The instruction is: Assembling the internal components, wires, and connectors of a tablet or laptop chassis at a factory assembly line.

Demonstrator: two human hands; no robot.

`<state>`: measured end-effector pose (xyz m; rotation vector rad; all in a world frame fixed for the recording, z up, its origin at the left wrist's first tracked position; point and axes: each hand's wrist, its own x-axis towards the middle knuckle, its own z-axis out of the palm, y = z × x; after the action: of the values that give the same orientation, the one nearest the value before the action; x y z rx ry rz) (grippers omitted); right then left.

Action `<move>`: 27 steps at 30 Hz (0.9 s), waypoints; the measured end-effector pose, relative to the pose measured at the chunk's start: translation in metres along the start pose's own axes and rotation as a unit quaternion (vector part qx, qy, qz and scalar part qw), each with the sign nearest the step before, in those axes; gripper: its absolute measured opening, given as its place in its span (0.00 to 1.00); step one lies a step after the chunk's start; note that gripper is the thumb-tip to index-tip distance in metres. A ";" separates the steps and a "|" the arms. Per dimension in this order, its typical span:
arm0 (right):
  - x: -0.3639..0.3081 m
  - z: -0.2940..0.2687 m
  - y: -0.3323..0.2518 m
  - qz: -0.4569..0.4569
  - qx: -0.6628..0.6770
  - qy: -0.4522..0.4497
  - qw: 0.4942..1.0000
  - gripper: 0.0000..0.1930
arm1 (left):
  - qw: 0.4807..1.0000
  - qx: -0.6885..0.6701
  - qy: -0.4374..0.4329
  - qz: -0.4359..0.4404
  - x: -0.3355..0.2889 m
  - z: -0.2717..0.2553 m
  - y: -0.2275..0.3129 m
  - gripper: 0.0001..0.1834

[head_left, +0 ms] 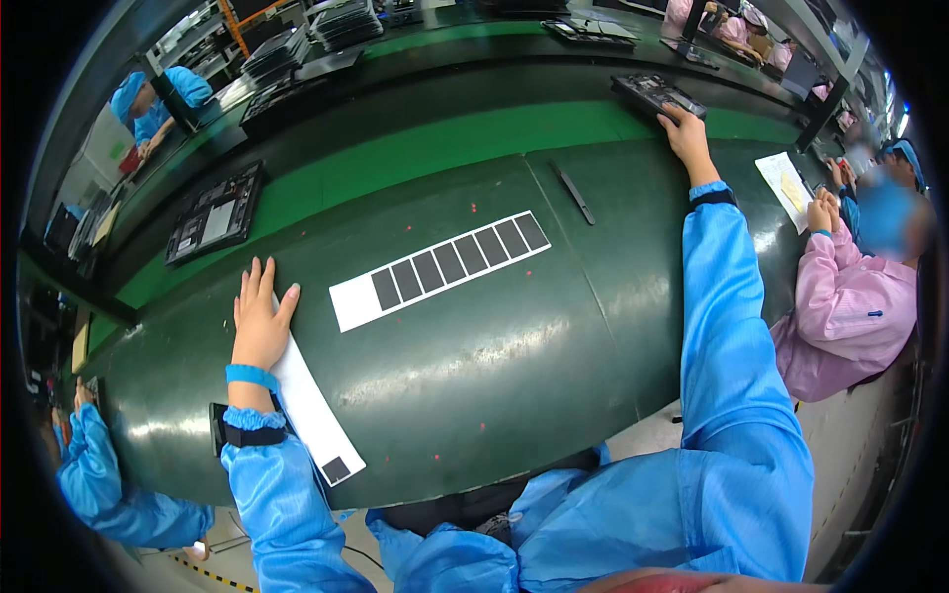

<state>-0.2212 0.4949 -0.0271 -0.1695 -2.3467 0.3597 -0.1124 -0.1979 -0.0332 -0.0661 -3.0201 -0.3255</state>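
Observation:
My left hand (260,331) lies flat on the green table with its fingers stretched out, holding nothing. Partly under its wrist is a white backing strip (314,410) with one black rectangle at its near end. My right hand (686,140) reaches far out, its fingers closed over the near right corner of an open black laptop base (647,92). Between my arms lies a white sheet of black rectangular stickers (445,265), set in a row. Dark tweezers (573,195) rest on the table to the right of that sheet.
Another opened laptop base (215,214) sits at the left on the green mat. Stacked dark panels (341,22) stand on the far shelf. At right, a person in pink (855,296) works beside a paper sheet (784,188); a blue-sleeved person (109,484) is at lower left.

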 end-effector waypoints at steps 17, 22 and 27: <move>-0.272 -0.157 -0.150 -0.035 0.053 -0.050 0.997 0.12 | 1.000 -0.007 0.025 -0.013 0.010 0.015 -0.011 0.37; -0.324 -0.181 -0.261 -0.090 -0.024 -0.062 0.994 0.13 | 0.999 0.009 0.024 -0.020 0.008 0.009 -0.005 0.37; -0.326 -0.183 -0.331 -0.210 0.079 -0.167 0.960 0.18 | 1.000 0.001 0.018 -0.019 0.013 0.018 -0.004 0.36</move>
<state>0.1345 0.1445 -0.0158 0.4975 -2.5842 0.3818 -0.1273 -0.1979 -0.0499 -0.0028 -2.9883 -0.3220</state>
